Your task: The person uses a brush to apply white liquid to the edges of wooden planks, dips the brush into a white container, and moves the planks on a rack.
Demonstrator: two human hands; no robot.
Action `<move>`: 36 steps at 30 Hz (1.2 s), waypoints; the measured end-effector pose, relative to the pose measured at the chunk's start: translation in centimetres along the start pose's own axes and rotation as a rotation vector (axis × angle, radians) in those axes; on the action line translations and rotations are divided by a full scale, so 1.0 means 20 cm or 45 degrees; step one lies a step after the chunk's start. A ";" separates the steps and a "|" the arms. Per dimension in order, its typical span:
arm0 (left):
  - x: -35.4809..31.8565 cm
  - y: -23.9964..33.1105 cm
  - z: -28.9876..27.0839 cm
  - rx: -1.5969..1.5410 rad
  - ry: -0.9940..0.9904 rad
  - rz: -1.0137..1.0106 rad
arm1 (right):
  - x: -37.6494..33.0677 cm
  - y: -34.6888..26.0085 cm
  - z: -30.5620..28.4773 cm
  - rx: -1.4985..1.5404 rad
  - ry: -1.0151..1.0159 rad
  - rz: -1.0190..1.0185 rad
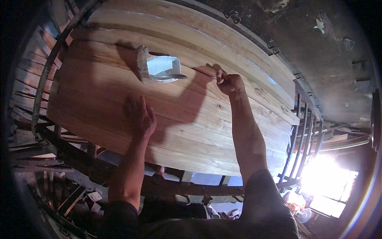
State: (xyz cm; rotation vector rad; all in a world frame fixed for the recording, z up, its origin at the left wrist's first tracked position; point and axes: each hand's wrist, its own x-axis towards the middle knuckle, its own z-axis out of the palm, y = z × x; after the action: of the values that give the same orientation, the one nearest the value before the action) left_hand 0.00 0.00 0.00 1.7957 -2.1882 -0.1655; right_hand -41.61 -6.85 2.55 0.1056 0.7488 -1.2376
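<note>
A broad panel of joined wooden boards (191,119) is lying across a dark metal frame (47,67), filling most of the view. A white tub (159,68), smeared with pale paste, is sitting on the panel's far half, with a thin stick resting across its rim. The left hand (140,116) is pressing flat on the panel, just nearer than the tub, fingers spread open. The right hand (229,83) is resting on the panel right of the tub, fingers curling closed; whether they are pinching anything cannot be told.
</note>
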 end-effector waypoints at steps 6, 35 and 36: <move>0.02 -0.02 -0.02 -0.064 0.045 -0.072 | -0.22 0.03 0.25 -0.487 -0.071 -0.664; 0.05 -0.04 -0.05 -0.137 0.011 -0.017 | -0.05 0.90 0.77 -2.613 0.108 -1.285; 0.07 -0.08 -0.04 -0.224 -0.018 -0.006 | -0.02 0.94 0.78 -2.596 0.080 -1.454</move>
State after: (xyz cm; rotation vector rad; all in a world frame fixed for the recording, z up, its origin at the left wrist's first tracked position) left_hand 1.48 -1.62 0.58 1.7081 -2.1071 -0.3607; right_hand -17.94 -7.11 8.74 -2.1734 1.8922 -0.8485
